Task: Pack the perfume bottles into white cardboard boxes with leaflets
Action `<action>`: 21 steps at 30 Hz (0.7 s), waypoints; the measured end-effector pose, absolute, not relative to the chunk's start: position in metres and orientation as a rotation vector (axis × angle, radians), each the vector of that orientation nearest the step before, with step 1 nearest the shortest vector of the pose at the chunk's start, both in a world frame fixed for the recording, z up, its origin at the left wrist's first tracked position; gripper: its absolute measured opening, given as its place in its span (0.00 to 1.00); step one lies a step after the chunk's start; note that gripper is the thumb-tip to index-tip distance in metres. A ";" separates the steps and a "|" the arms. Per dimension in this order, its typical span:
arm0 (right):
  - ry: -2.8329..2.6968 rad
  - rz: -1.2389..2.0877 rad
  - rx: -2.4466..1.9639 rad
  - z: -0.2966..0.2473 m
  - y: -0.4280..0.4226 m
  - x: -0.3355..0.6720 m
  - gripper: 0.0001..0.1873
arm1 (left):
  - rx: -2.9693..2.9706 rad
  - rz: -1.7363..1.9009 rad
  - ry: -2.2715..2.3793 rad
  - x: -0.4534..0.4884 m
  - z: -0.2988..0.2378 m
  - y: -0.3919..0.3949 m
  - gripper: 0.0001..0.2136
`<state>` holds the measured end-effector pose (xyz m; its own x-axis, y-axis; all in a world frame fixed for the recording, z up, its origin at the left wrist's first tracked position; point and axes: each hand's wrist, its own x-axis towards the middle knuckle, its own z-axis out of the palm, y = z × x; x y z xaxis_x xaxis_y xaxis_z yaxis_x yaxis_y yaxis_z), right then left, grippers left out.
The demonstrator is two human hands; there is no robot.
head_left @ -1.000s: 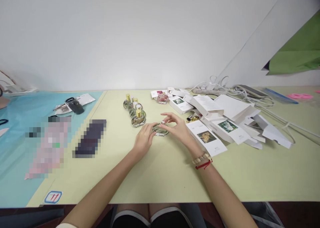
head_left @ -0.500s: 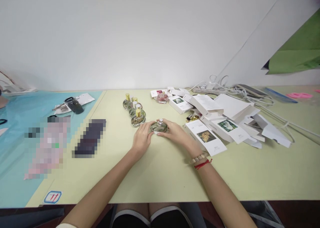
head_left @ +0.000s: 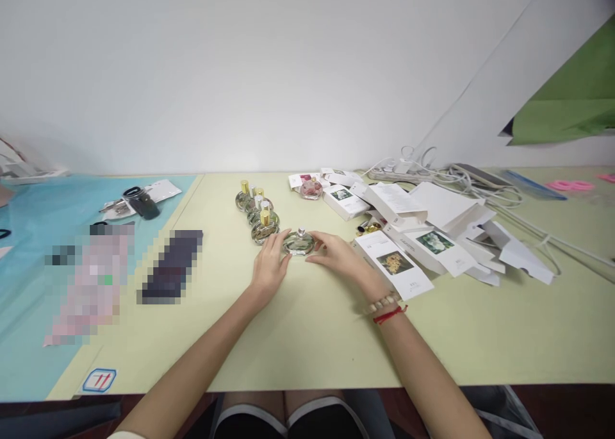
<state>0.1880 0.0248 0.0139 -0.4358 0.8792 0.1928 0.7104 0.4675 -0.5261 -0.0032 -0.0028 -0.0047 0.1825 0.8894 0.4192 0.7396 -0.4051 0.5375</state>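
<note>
A round glass perfume bottle [head_left: 298, 243] with a silver cap stands upright on the pale green table [head_left: 307, 336]. My left hand [head_left: 269, 267] lies at its left side, fingers curved against the glass. My right hand [head_left: 339, 255] touches its right side with fingers stretched toward it. Just behind and left, a row of similar bottles [head_left: 254, 211] with gold and silver caps runs toward the wall. My right wrist wears a bead bracelet and a red cord.
White perfume boxes [head_left: 398, 263] and open cartons [head_left: 442, 215] lie scattered to the right, with a pink bottle [head_left: 311, 188] behind. White cables and a power strip [head_left: 413, 170] sit at the back right. A blue sheet [head_left: 43, 234] with small items covers the left.
The bottle was lying flat between my hands a second ago; it now stands upright, shifted slightly toward the row of bottles. My right hand has come down from the cap to its side.
</note>
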 end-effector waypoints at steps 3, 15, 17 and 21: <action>-2.337 0.392 -1.353 0.016 0.027 0.195 0.36 | 2.236 1.014 1.568 -0.004 -0.007 -0.001 0.24; -1.921 -0.339 -1.892 0.008 0.035 0.232 0.28 | 2.274 1.055 1.573 -0.005 -0.008 0.000 0.21; -1.963 -0.300 -1.886 0.006 0.035 0.230 0.26 | 2.273 1.057 1.585 -0.005 -0.008 0.000 0.21; -1.995 -0.217 -1.835 0.009 0.033 0.220 0.22 | 2.270 1.035 1.580 -0.006 -0.009 0.000 0.21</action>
<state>0.2204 0.0327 0.0087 -0.0413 0.9138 0.4040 0.9793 0.1171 -0.1648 -0.0060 0.0001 -0.0086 0.1890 0.8809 0.4340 0.7495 -0.4149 0.5159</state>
